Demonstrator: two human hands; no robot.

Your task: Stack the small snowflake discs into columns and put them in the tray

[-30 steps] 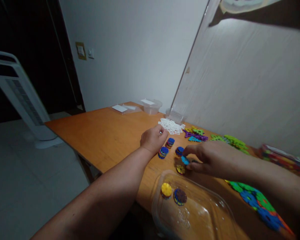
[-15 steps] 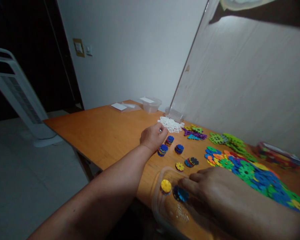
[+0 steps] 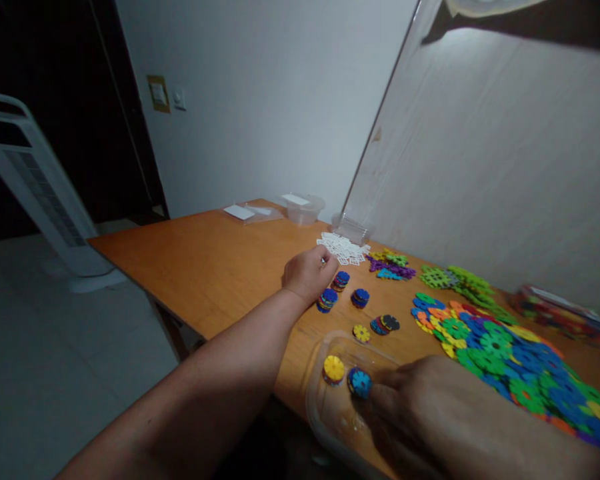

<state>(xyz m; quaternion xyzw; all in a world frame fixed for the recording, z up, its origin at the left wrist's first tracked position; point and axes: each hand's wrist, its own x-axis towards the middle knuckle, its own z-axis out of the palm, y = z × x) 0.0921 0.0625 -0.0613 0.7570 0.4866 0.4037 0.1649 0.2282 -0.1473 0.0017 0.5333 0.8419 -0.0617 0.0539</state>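
Observation:
My left hand rests on the table as a loose fist beside two stacks of interlocking plastic discs, blue on top. Whatever may be inside that fist is hidden. My right hand reaches into a clear plastic tray. Its closed fingertips touch the edge of a light blue interlocking disc topping a dark stack; the thumb is out of sight. To the left in the same tray stands a stack with a yellow disc. Just beyond the tray lie another yellow disc and a stack topped in black.
A wide heap of coloured discs covers the right side. Green pieces, purple pieces and white lattice pieces lie along the wall. Clear containers and plastic bags sit at the back. A tower fan stands left.
My right fingers have drawn in from reaching over the dark stack to its right edge. The light blue disc now sits squarer on top. My left hand stays put.

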